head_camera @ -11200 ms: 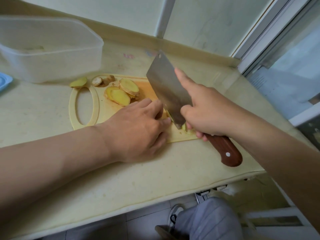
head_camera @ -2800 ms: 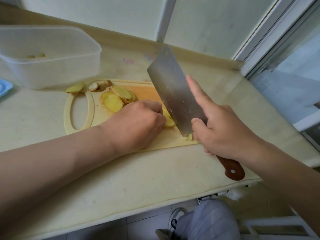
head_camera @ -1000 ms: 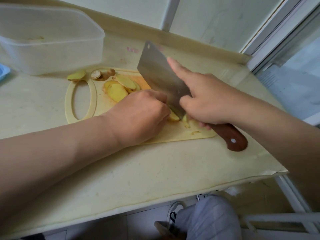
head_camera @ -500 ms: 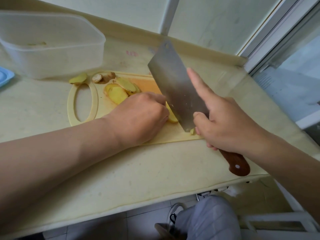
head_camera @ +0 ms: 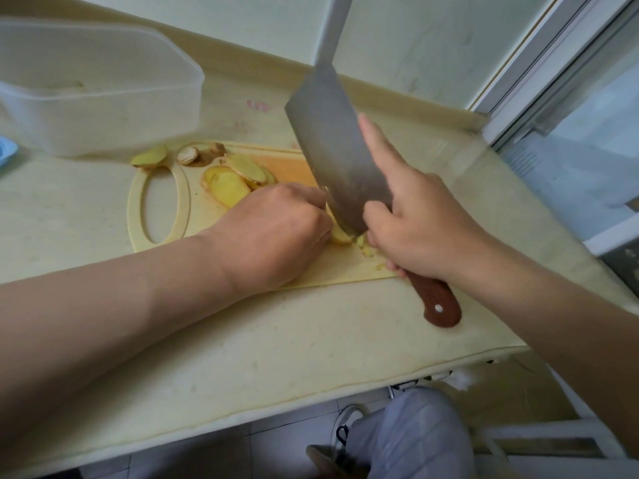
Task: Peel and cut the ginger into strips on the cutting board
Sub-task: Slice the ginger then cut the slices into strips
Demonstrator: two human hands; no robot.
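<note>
A pale yellow cutting board (head_camera: 162, 233) with an oval handle hole lies on the counter. My left hand (head_camera: 273, 233) is curled over a ginger slice (head_camera: 340, 236) and pins it to the board. My right hand (head_camera: 422, 226) grips a cleaver (head_camera: 335, 146) with a brown wooden handle (head_camera: 437, 302), forefinger laid along the blade. The blade edge is down on the ginger beside my left knuckles. Small cut ginger bits (head_camera: 366, 248) lie by the blade. Peeled ginger slices (head_camera: 231, 183) are piled at the board's far side, with peel scraps (head_camera: 197, 154) behind them.
A clear plastic container (head_camera: 100, 98) stands at the back left, a blue object (head_camera: 7, 153) at the left edge. Another ginger piece (head_camera: 149, 157) lies off the board's far corner. The counter's front edge (head_camera: 311, 392) runs close below; a window frame (head_camera: 539, 74) stands at right.
The cleaver has come down from a raised position onto the ginger slice, close against my left knuckles. My left hand has stayed on the slice.
</note>
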